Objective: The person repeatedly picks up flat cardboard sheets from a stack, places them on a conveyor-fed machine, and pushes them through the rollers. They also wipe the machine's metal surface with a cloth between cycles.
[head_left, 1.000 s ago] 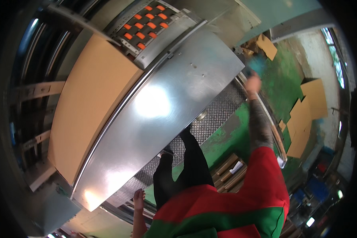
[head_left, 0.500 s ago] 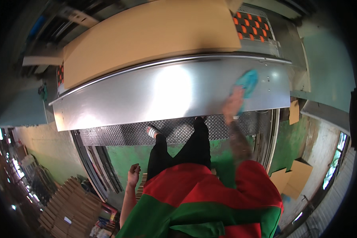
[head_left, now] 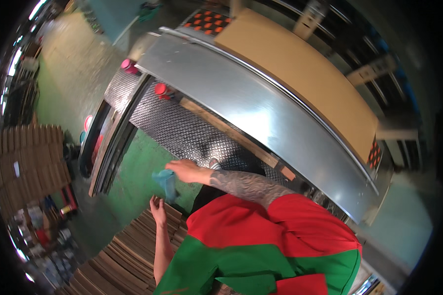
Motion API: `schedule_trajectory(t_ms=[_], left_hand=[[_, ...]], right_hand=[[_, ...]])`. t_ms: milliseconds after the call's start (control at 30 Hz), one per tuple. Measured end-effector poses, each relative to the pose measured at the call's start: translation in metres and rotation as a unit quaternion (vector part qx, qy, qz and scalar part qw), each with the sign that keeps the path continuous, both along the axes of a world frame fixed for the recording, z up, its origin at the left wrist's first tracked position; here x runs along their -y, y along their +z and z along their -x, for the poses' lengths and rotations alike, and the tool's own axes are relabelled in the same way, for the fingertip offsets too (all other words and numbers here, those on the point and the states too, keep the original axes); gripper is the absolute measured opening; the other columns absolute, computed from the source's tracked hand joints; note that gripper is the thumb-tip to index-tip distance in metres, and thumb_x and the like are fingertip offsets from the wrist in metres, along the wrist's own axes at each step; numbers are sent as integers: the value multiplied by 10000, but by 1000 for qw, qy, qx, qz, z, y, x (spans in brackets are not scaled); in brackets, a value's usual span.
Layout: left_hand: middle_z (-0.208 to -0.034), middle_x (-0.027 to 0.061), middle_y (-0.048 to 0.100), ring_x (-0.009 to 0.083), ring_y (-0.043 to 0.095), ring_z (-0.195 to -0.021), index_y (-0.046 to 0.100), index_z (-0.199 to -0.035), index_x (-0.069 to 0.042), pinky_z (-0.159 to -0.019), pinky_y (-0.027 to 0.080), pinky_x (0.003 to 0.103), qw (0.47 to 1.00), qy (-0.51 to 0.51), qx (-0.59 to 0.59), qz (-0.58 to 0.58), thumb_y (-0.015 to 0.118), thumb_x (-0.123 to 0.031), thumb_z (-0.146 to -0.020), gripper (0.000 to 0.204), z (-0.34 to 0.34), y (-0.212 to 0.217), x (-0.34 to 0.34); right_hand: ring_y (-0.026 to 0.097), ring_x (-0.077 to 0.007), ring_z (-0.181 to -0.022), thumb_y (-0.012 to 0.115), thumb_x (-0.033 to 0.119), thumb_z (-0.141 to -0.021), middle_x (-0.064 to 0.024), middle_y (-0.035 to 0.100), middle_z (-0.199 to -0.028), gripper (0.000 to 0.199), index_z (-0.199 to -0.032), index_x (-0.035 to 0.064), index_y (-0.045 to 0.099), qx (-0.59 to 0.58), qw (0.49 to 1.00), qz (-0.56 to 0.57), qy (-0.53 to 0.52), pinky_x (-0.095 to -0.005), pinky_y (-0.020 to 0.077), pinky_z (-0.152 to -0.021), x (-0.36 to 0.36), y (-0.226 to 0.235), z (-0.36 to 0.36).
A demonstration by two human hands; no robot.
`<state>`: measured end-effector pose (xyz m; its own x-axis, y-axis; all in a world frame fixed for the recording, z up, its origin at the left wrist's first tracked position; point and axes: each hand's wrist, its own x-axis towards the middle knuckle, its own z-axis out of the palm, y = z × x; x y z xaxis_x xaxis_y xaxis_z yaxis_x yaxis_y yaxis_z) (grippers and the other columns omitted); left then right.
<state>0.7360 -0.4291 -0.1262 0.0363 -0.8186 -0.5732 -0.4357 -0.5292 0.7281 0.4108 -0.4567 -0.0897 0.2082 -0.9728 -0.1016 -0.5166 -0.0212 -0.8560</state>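
A light blue cloth dangles from my right hand, whose fingers are closed on its upper end. That arm reaches across my body to the left, over the green floor and short of the tread-plate step. My left hand is just below the cloth, close to a stack of flat cardboard. It holds nothing, and its fingers are loosely bent and apart. Beyond both hands slopes the shiny metal table, touched by neither.
Behind the table's metal rail lies a large cardboard sheet, beside orange rollers. Under the table are a tread-plate step, a wooden beam and a red-topped object. More stacked cardboard stands at left.
My right hand has left the metal tabletop with the cloth and swung to the left near my body. My view has turned left, bringing the cardboard stack close to my left hand, whose fingers have loosened.
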Motion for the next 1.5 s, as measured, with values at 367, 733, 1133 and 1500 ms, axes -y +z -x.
schedule_trajectory(t_ms=[367, 733, 1133, 1500], left_hand=[[-1449, 91, 617, 226, 624, -1304, 483, -1540, -39, -1138, 489, 394, 965, -211, -141, -70, 592, -245, -1108, 491, 119, 26, 151], [-1503, 114, 588, 276, 578, -1381, 466, -1549, -71, -1144, 505, 479, 859, -8, -476, -189, 460, -440, -1144, 547, 248, 96, 386], [-1689, 276, 330, 375, 347, -1576, 78, -1699, 6, -1270, 320, 426, 823, -530, -172, 105, 755, -278, -1008, 1008, 349, 72, 564], [-1225, 117, 709, 227, 676, -1153, 598, -1343, -29, -1033, 529, 390, 914, -304, -266, -31, 696, -43, -930, 424, 451, -56, 734]], right_hand=[[632, -378, -1256, 589, 19, -938, -147, 646, -1327, 374, -1308, 49, 633, 111, 989, 18, 99, -470, 511, -1052, 139, 71, 25], [458, -377, -1499, 787, 339, -945, -252, 447, -1607, 950, -1660, -6, 264, 146, 981, 6, -130, -448, 397, -1208, 265, 41, 116], [685, -401, -1157, 614, 36, -863, -194, 691, -1183, 535, -1388, 68, 512, 144, 941, -81, -295, -444, 532, -1008, 420, 43, 219], [571, -412, -1388, 682, 380, -1006, -263, 506, -1558, 667, -1532, 23, 479, 10, 896, -166, -412, -453, 471, -1143, 480, 49, 225]])
